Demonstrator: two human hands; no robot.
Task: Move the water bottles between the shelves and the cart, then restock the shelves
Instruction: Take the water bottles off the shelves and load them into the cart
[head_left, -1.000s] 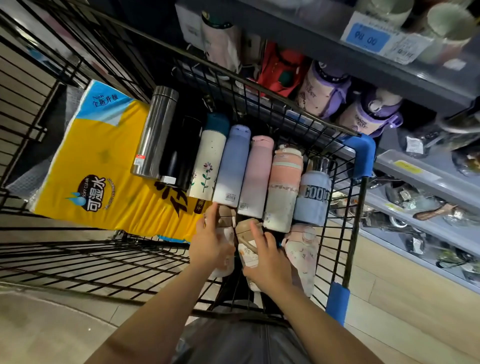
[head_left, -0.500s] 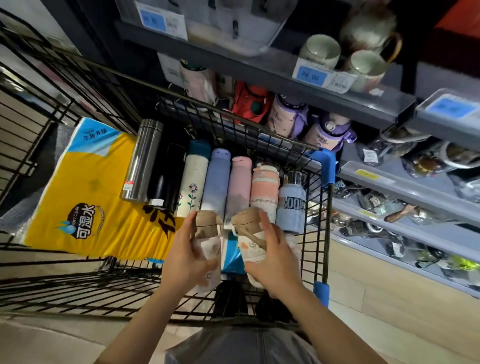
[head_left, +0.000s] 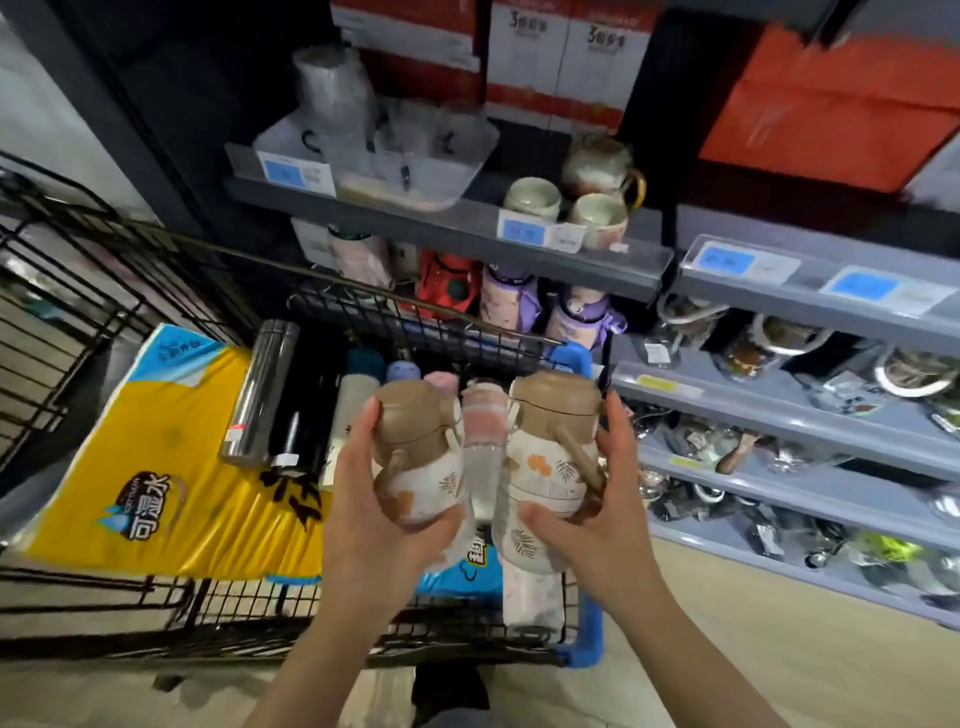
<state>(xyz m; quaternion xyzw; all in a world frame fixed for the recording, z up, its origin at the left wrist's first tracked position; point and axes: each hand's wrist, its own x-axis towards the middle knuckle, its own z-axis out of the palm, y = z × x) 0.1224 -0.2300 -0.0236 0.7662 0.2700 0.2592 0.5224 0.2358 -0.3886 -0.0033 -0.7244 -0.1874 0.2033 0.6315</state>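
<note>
My left hand (head_left: 379, 525) grips a cream bottle with a brown lid (head_left: 418, 457), held up above the black wire cart (head_left: 426, 332). A matching brown-lidded bottle (head_left: 550, 457) is gripped in my right hand (head_left: 602, 525) beside it. Below them, several bottles lie side by side in the cart: a steel flask (head_left: 262, 389), a black one (head_left: 301, 410), and pastel ones partly hidden behind the held pair. Red and purple bottles (head_left: 509, 296) stand on the dark shelf (head_left: 467, 228) behind the cart.
A yellow tissue pack (head_left: 156, 467) lies in the cart's left part. Mugs (head_left: 597, 213) and a tray of glasses (head_left: 395, 150) sit on the upper shelf. Grey shelves (head_left: 779, 415) of small wrapped goods run along the right. Red and white boxes stand at the top.
Both hands have lifted the two brown-lidded bottles up out of the cart, and my view has tilted upward to show the upper shelves.
</note>
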